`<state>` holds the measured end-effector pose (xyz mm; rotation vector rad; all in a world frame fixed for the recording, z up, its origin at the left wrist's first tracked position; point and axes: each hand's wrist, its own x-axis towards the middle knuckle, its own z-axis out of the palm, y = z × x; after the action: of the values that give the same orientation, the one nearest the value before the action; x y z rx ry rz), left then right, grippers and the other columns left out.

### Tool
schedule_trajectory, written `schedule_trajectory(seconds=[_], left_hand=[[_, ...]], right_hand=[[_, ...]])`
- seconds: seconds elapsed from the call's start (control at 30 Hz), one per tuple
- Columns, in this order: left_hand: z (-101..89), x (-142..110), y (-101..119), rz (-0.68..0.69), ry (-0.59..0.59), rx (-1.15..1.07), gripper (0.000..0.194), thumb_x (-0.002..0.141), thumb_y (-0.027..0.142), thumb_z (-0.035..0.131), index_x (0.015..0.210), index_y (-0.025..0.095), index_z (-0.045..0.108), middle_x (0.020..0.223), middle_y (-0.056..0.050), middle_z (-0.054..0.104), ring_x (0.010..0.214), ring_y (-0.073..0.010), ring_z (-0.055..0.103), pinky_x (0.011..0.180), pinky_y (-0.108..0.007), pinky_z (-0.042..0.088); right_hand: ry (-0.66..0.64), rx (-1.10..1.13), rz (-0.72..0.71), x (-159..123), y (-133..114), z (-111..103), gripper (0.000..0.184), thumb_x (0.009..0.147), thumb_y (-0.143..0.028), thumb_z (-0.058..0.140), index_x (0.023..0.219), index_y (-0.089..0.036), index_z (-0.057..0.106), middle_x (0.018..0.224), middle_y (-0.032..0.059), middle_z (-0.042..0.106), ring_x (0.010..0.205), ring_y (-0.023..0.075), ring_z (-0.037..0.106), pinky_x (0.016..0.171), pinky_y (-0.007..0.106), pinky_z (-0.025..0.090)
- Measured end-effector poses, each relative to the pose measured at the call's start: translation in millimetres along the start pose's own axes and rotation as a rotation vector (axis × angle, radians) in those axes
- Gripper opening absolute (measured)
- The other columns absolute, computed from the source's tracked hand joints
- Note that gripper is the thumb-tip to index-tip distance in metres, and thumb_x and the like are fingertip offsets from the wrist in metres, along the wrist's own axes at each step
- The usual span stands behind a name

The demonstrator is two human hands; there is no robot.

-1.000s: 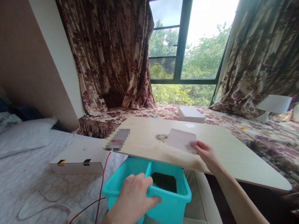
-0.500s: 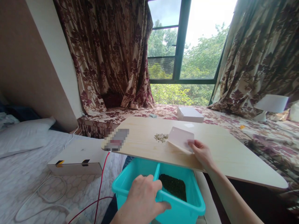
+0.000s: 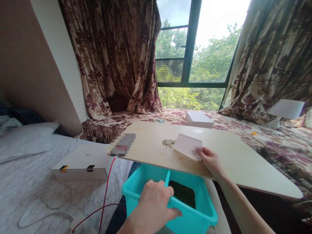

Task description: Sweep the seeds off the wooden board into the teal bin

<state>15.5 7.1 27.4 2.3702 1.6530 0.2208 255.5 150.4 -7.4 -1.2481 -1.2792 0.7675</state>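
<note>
Floral curtains (image 3: 114, 58) flank a window (image 3: 193, 48) at twelve o'clock in our head view. Below it, our pale tabletop (image 3: 146, 136) carries a scatter of greenish bits (image 3: 168, 143) near the centre. At their three o'clock is a thin whitish sheet (image 3: 187, 145), its four-o'clock corner pinched in our right hand (image 3: 212, 161). Toward six o'clock, our left hand (image 3: 157, 203) grasps the near rim of a divided turquoise bin (image 3: 190, 217), dark green granules (image 3: 183, 195) lying in its three-o'clock compartment.

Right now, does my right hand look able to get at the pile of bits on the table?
Probably yes: your right hand holds a white card with its edge right by the pile, and nothing visible blocks the way, though the card would likely reach it first.
</note>
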Motion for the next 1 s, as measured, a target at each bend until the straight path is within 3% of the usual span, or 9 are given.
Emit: schedule_trajectory(seconds=[0.23,0.4,0.53,0.6,0.7,0.77,1.0], left_hand=[[-1.1,8,9,0.055,-0.005,0.045,0.036,0.071,0.057,0.068,0.081,0.022,0.066,0.08,-0.004,0.061,0.081,-0.0236,0.057,0.077,-0.036,0.043],[-4.0,8,10,0.057,-0.014,0.047,0.038,0.07,0.057,0.069,0.083,0.022,0.067,0.08,-0.004,0.062,0.081,-0.0244,0.058,0.077,-0.036,0.044],[-8.3,5,14,0.028,-0.02,0.014,0.036,0.069,0.055,0.07,0.084,0.022,0.067,0.082,-0.005,0.064,0.082,-0.0252,0.059,0.077,-0.036,0.044],[-9.8,3,14,0.006,-0.027,-0.01,0.035,0.069,0.054,0.07,0.083,0.022,0.067,0.083,-0.005,0.064,0.083,-0.0256,0.059,0.077,-0.036,0.044],[-9.3,-1,8,-0.034,-0.007,-0.043,0.032,0.068,0.051,0.07,0.082,0.023,0.066,0.084,-0.004,0.064,0.085,-0.0255,0.059,0.079,-0.037,0.043],[-7.6,-5,0,-0.068,0.015,-0.05,0.03,0.068,0.049,0.071,0.082,0.023,0.065,0.084,-0.003,0.064,0.086,-0.025,0.059,0.079,-0.036,0.041],[-4.2,-14,-20,-0.162,0.015,0.002,0.027,0.071,0.049,0.067,0.075,0.023,0.06,0.081,-0.001,0.063,0.082,-0.0235,0.059,0.071,-0.032,0.037]], right_hand=[[-0.148,0.019,-0.027,-7,-1,12,0.042,0.062,-0.054,0.069,0.083,-0.017,0.073,0.083,0.0079,0.075,0.074,0.0229,0.067,0.065,0.032,0.052],[-0.258,0.076,-0.007,-34,-14,23,0.045,0.062,-0.058,0.069,0.082,-0.019,0.073,0.08,0.0066,0.074,0.07,0.0224,0.066,0.057,0.03,0.052],[-0.411,0.069,-0.032,-52,-26,22,0.037,0.066,-0.054,0.069,0.078,-0.02,0.074,0.077,0.0057,0.074,0.071,0.022,0.066,0.062,0.031,0.053],[-0.359,0.071,-0.059,-47,-28,17,0.036,0.064,-0.054,0.07,0.076,-0.02,0.073,0.078,0.0062,0.074,0.07,0.022,0.066,0.064,0.032,0.053],[-0.106,0.128,-0.094,-24,-25,6,0.042,0.057,-0.058,0.073,0.075,-0.021,0.071,0.077,0.0066,0.074,0.07,0.0226,0.067,0.065,0.034,0.053],[-0.02,0.143,-0.092,-8,-23,0,0.043,0.055,-0.058,0.074,0.077,-0.02,0.071,0.078,0.0068,0.074,0.073,0.023,0.067,0.07,0.035,0.053],[-0.065,0.094,-0.134,12,-12,8,0.044,0.06,-0.059,0.069,0.077,-0.019,0.068,0.08,0.0073,0.074,0.078,0.0236,0.068,0.074,0.036,0.052]])
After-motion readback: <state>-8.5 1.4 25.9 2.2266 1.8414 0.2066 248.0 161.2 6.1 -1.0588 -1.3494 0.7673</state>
